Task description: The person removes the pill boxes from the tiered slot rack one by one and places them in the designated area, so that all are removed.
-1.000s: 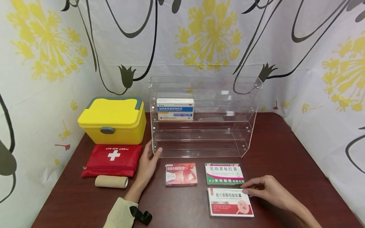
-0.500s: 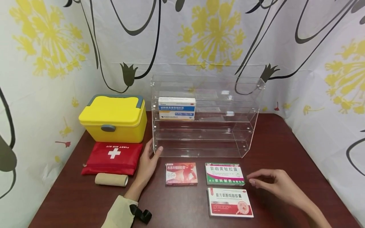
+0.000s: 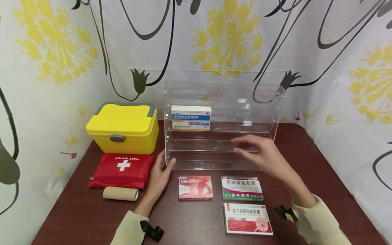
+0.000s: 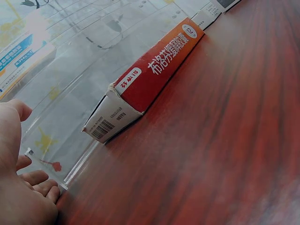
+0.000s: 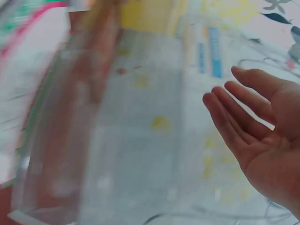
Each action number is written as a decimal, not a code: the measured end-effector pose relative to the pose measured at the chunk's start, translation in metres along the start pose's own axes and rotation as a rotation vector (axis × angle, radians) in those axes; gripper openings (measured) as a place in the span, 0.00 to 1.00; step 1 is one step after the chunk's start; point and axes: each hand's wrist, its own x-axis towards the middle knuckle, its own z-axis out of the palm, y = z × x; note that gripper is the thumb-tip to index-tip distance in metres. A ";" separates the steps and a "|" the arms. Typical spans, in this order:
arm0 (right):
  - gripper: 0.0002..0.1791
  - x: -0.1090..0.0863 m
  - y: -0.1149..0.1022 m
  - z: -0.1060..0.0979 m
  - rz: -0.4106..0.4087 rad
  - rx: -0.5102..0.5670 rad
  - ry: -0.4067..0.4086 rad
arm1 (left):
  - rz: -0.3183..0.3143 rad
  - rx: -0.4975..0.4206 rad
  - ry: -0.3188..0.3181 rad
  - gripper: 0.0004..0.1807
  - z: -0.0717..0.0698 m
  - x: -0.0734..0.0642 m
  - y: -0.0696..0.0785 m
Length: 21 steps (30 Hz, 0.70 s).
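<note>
A clear acrylic rack (image 3: 214,165) with stepped shelves stands on the table. One white-blue medicine box (image 3: 191,118) stands at its left on an upper shelf. My left hand (image 3: 158,175) holds the rack's lower left corner, thumb in front and fingers along the outer side. My right hand (image 3: 264,153) hovers in front of the rack's lower right part, fingers and thumb apart, holding nothing. In front of the rack lie a red-pink medicine box (image 3: 195,188), a green-white medicine box (image 3: 242,188) and a red-white medicine box (image 3: 247,218).
Left of the rack sits a yellow lidded case (image 3: 122,129) with a grey latch. A red first aid pouch (image 3: 122,172) lies before it, and a tan cardboard-like roll (image 3: 120,193) lies in front of the pouch. Patterned cloth (image 3: 101,51) surrounds the table.
My right hand has left the boxes at the front right, moving up and leftward to the rack. My left hand stays at the rack's corner. The boxes lie where they were.
</note>
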 end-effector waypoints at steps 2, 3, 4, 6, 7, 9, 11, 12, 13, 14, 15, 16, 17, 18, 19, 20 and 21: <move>0.16 0.022 -0.009 0.000 -0.030 -0.036 0.033 | 0.013 -0.002 0.011 0.36 0.000 0.000 -0.001; 0.17 0.032 -0.013 0.000 -0.042 -0.045 0.047 | 0.018 -0.005 0.015 0.35 0.000 0.000 -0.001; 0.17 0.041 -0.016 0.000 -0.052 -0.055 0.059 | 0.021 -0.007 0.017 0.35 0.000 0.000 -0.001; 0.17 0.059 -0.022 0.001 -0.075 -0.068 0.073 | 0.023 -0.013 0.021 0.35 0.000 0.000 -0.001; 0.17 0.066 -0.024 0.001 -0.082 -0.070 0.079 | 0.022 -0.014 0.020 0.35 0.001 0.000 -0.001; 0.17 0.079 -0.026 0.002 -0.090 -0.075 0.084 | 0.022 -0.014 0.021 0.34 0.001 0.000 0.000; 0.16 0.092 -0.028 0.002 -0.086 -0.078 0.088 | 0.019 -0.015 0.024 0.34 0.002 0.000 0.000; 0.16 0.097 -0.028 0.002 -0.083 -0.079 0.091 | 0.018 -0.013 0.023 0.34 0.002 0.000 0.000; 0.16 0.102 -0.029 0.002 -0.077 -0.081 0.094 | 0.016 -0.012 0.022 0.35 0.002 0.001 0.000; 0.16 0.107 -0.029 0.002 -0.072 -0.086 0.095 | 0.017 -0.011 0.021 0.35 0.002 0.001 0.000; 0.16 0.111 -0.029 0.002 -0.066 -0.089 0.093 | 0.016 -0.010 0.020 0.35 0.002 0.001 0.000; 0.16 0.114 -0.030 0.003 -0.060 -0.095 0.090 | 0.021 -0.012 0.019 0.36 0.001 0.001 0.000; 0.16 0.117 -0.030 0.003 -0.056 -0.106 0.083 | 0.018 -0.014 0.015 0.35 0.000 -0.001 0.005; 0.15 0.120 -0.029 0.005 -0.059 -0.117 0.077 | 0.019 -0.015 0.015 0.36 0.000 -0.001 0.005; 0.15 0.123 -0.029 0.006 -0.068 -0.124 0.071 | 0.018 -0.015 0.015 0.36 0.000 -0.001 0.005; 0.14 0.124 -0.028 0.008 -0.081 -0.135 0.065 | 0.021 -0.017 0.016 0.36 0.000 -0.002 0.005; 0.14 0.126 -0.027 0.010 -0.092 -0.146 0.058 | 0.019 -0.019 0.015 0.36 0.000 -0.002 0.005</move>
